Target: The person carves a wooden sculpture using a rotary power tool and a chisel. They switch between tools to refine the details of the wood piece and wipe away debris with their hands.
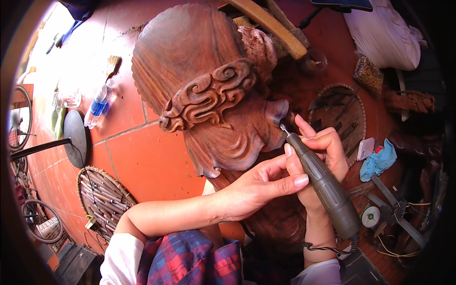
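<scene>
A large reddish-brown carved wooden sculpture (199,80) with swirling relief fills the middle of the view. My right hand (323,152) grips a grey-green rotary carving handpiece (325,183) like a pen. Its thin bit (284,128) touches the sculpture's lower right edge. A coiled cable runs from the tool's rear end near my wrist. My left hand (256,185) reaches across from the left; its fingers rest on the tool's barrel and against my right hand.
A round woven basket of carving chisels (102,197) lies on the red tile floor at lower left. A second round tray (339,114) lies at right, with a blue cloth (378,160) and a plastic bottle (98,105) nearby. A lamp base (76,137) stands at left.
</scene>
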Motion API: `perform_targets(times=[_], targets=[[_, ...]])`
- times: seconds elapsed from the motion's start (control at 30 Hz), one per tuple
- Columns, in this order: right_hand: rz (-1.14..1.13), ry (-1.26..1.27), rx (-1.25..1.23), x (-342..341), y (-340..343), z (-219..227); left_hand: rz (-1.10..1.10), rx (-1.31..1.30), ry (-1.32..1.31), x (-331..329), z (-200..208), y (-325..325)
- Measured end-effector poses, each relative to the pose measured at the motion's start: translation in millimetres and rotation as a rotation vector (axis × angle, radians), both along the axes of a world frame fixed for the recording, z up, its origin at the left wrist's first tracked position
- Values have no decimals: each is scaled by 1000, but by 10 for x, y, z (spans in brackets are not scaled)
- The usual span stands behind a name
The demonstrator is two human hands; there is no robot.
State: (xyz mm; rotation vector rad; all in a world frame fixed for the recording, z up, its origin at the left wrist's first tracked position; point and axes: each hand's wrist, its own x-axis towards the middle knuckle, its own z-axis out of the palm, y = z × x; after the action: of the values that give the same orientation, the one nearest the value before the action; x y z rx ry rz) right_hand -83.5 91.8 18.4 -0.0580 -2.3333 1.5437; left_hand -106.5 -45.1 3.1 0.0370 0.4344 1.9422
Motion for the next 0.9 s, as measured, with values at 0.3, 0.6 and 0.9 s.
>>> perform_targets(times=[0.3,0.6,0.9], targets=[[-5,-21,-9,-13,-21,13,-20,6,7,-35,16,-24],[-11,-13,13,-38,-39,13,9,23,9,-32,-4,-16],[17,22,53,-57,-3,65,-16,18,11,-63,43,-30]])
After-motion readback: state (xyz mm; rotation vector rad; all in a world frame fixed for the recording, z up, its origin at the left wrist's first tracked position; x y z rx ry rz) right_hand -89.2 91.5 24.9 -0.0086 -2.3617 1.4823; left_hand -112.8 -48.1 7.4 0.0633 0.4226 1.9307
